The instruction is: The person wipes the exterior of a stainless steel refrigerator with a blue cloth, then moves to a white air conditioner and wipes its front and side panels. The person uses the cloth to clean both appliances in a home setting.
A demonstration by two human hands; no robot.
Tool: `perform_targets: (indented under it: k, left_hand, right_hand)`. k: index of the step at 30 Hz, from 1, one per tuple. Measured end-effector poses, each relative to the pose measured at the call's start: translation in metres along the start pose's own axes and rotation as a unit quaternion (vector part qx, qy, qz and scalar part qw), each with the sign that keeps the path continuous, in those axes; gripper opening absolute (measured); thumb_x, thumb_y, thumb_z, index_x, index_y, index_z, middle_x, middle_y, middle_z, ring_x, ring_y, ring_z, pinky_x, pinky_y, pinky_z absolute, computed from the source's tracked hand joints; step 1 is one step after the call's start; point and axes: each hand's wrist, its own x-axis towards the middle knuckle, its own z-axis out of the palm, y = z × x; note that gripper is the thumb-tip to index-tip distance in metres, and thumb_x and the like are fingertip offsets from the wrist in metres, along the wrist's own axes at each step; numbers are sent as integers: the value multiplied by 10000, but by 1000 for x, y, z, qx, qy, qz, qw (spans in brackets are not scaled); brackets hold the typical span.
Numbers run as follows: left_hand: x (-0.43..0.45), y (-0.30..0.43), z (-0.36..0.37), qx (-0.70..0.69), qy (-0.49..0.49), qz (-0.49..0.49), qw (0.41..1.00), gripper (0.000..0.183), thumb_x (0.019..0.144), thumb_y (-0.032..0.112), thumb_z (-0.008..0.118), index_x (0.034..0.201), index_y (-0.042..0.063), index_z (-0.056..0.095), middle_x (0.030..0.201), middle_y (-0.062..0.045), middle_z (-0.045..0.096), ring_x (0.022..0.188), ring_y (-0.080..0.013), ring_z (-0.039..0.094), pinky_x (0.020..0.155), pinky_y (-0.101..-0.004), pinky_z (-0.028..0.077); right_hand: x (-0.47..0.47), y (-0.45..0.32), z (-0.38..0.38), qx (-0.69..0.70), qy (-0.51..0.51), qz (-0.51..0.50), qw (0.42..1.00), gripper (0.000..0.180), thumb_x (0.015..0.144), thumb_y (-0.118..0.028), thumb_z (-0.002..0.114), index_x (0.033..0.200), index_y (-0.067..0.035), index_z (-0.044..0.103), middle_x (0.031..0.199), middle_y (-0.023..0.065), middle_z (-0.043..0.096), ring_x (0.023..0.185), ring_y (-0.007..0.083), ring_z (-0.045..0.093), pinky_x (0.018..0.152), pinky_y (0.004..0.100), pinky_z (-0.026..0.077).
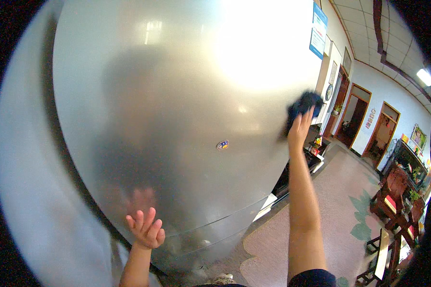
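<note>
A tall, shiny silver-grey refrigerator door (194, 168) fills most of the view before me, with a blurred reflection of a person in it. My right hand (301, 129) reaches up to the door's right edge and holds a dark, bunched cloth (305, 102) against it, fingers stretched along the cloth. Low in front of the door is my left hand (147, 229), with nothing in it and its fingers apart; contact with the door cannot be told. A small blue and yellow sticker (222, 145) sits near the middle of the door, and a blue-white label (318, 30) at its upper right.
A pale wall (25, 172) stands close on the left. To the right stretches a pinkish patterned floor (330, 201), with wooden chairs (395, 183) and a narrow bench (382, 254) along its far side. Two wooden doorways (355, 118) open further back.
</note>
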Motion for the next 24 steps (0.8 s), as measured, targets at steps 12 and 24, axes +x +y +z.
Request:
perform_targets:
  k: [12, 24]
  left_hand:
    - [-6, -3, -2, 32, -42, 37, 998, 389, 948, 265, 346, 1277, 74, 424, 1351, -215, 451, 1366, -399, 229, 1111, -564, 30]
    - [-10, 2, 3, 37, -42, 12, 998, 388, 963, 272, 335, 1280, 59, 401, 1351, -230, 443, 1363, -410, 227, 1107, -565, 21]
  right_hand:
    - [-226, 5, -22, 48, -5, 358, 932, 518, 934, -162, 354, 1376, 93, 267, 1457, 248, 251, 1357, 360, 230, 1118, 395, 157]
    - [-211, 35, -18, 42, -26, 249, 967, 510, 943, -192, 342, 1360, 94, 281, 1461, 272, 207, 1350, 411, 206, 1115, 424, 165]
